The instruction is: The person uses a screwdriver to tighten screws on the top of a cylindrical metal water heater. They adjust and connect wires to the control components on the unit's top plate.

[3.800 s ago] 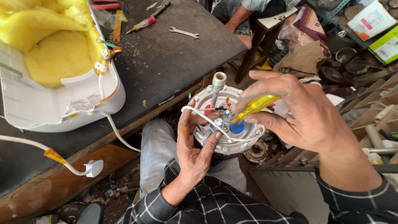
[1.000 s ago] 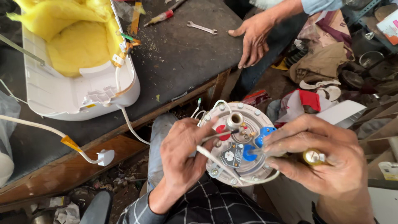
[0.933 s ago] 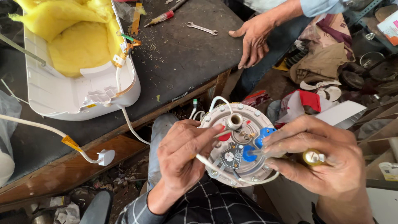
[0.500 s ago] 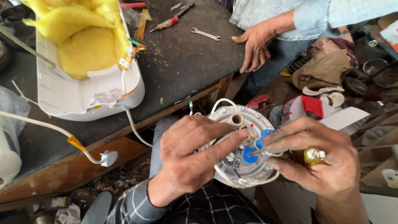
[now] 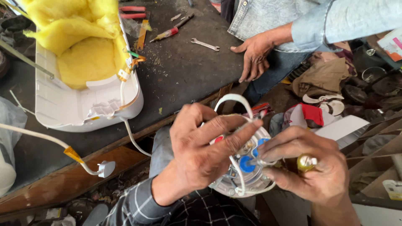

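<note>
A: White wiring first. Left hand [image 5: 201, 157] lies across the round white-and-metal electrical assembly [image 5: 245, 167], fingers stretched over its face, index and thumb pinching a white wire loop [image 5: 234, 100] that arches just above the fingertips.

B: Right hand?

A: Right hand [image 5: 312, 167] is closed round a yellow-handled screwdriver [image 5: 306, 162], fingertips pressed together against the assembly's rim, just right of a blue round cap [image 5: 247, 164]. I cannot tell where the tool's tip sits.

B: Where is the assembly itself?

A: Held between both hands over the lap, below the edge of the dark worn workbench [image 5: 184, 75]; nothing under it but the hands.

B: Risks?

A: Judgement only: the loop is under tension from the pinch, so a hard pull could tear a terminal loose. The tool could slip off and strike the left fingers [image 5: 234, 136], which lie close beside it. Loosened grip would drop the unit to the cluttered floor.

B: Surroundings?

A: Another person's hand [image 5: 253, 56] rests on the bench edge, well above. A white plastic casing packed with yellow foam [image 5: 83, 62] sits far up-left.
</note>
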